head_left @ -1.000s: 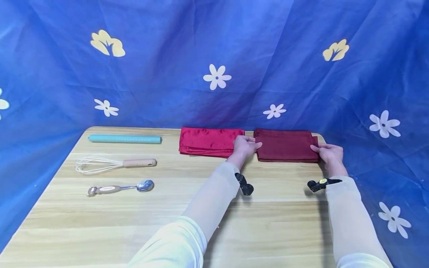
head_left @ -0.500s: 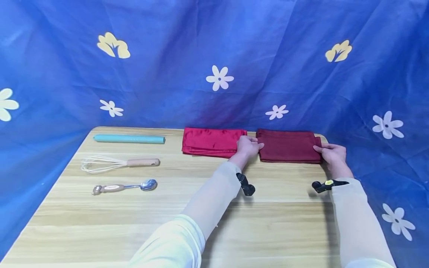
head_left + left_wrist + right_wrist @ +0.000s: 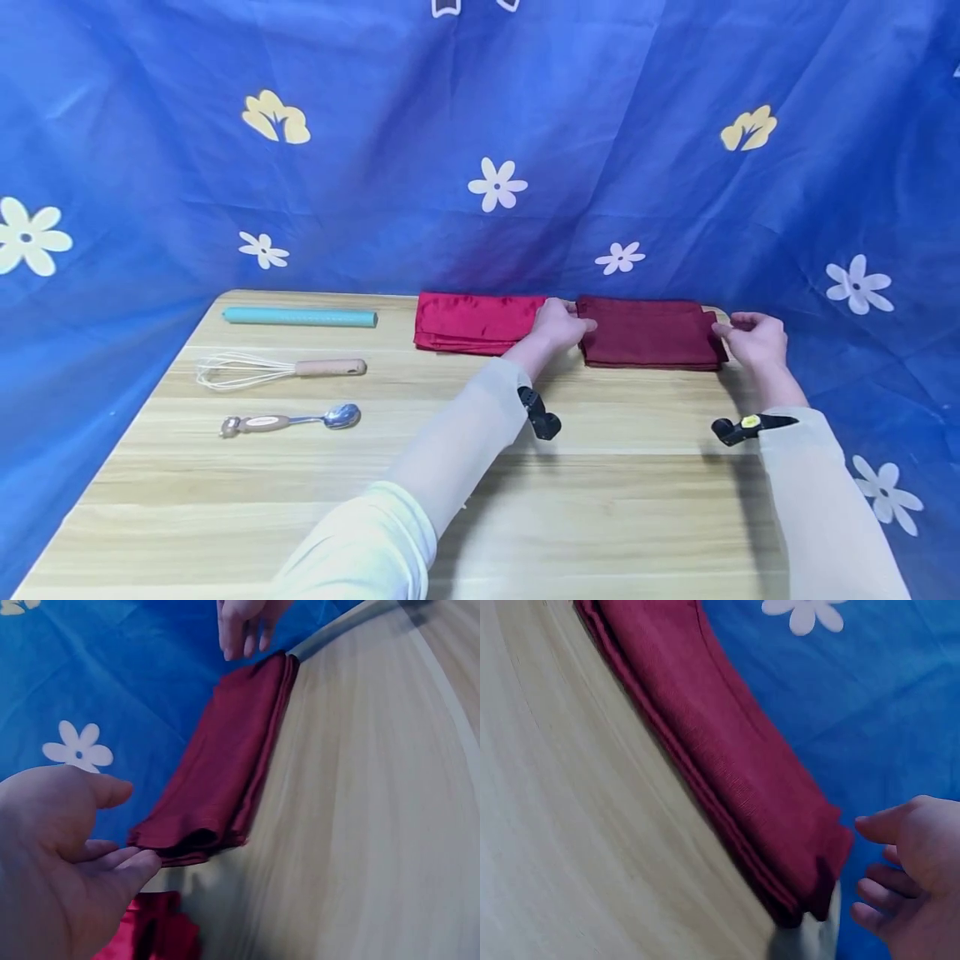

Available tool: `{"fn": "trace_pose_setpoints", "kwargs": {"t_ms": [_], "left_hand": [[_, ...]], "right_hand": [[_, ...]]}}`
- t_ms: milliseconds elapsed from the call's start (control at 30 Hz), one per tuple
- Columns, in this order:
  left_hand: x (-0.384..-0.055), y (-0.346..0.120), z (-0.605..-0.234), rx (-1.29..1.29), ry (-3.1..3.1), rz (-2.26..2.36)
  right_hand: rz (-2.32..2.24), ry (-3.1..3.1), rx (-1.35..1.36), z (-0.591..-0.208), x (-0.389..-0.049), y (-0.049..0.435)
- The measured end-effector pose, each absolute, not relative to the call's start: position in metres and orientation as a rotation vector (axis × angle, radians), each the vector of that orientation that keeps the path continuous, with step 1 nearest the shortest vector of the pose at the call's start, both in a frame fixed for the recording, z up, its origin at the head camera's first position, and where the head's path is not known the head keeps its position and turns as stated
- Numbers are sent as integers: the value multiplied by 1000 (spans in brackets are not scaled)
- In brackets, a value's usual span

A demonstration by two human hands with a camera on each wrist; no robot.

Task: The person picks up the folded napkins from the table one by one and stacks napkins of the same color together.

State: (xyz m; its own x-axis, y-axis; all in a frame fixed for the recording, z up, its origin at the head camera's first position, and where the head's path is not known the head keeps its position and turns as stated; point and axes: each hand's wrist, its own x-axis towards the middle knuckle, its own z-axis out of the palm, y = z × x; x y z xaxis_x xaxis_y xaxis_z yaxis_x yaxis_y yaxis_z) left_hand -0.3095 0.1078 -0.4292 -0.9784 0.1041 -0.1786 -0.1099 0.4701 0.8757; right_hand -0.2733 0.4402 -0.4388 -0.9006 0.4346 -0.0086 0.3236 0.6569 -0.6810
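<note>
A dark red folded cloth [image 3: 645, 333] lies flat at the table's back right. At its left end is my left hand [image 3: 558, 323]; in the left wrist view its thumb is lifted off and its fingertips [image 3: 142, 862] are right at the cloth's lower edge. My right hand [image 3: 757, 343] is just off the right end, and the right wrist view shows a gap between its spread thumb and fingers and the cloth [image 3: 727, 757]. A brighter red satin cloth [image 3: 472, 321], also folded, lies to the left, partly behind my left hand.
On the table's left side lie a turquoise stick [image 3: 300, 317], a whisk [image 3: 281, 369] with a beige handle and a spoon [image 3: 292, 418], one above another. A blue flowered curtain [image 3: 390, 167] hangs along the back edge.
My right hand has let go of the dark red cloth's right end and drawn off to the right. My left thumb has lifted. The head view has shifted slightly; both cloths stay in place.
</note>
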Motion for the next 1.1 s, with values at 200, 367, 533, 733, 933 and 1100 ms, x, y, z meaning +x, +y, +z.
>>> {"fn": "trace_pose_setpoints", "kwargs": {"t_ms": [200, 367, 533, 733, 933, 1100], "left_hand": [[-316, 93, -416, 164, 2533, 1610], [-320, 71, -396, 390, 2699, 1544], [-317, 46, -374, 550, 2811, 1455], [-311, 20, -355, 700, 2916, 1405], [-297, -4, -343, 855, 3016, 1275], [-288, -23, -338, 992, 3176, 992]], "right_hand": [[1026, -2700, -457, -423, -275, 432], [1054, -2659, -331, -407, -278, 420], [1063, -2631, -216, -387, -277, 403], [1130, -2636, -72, -363, -272, 377], [1029, -2637, 121, -349, -269, 346], [862, -2628, 255, -341, -259, 321]]}}
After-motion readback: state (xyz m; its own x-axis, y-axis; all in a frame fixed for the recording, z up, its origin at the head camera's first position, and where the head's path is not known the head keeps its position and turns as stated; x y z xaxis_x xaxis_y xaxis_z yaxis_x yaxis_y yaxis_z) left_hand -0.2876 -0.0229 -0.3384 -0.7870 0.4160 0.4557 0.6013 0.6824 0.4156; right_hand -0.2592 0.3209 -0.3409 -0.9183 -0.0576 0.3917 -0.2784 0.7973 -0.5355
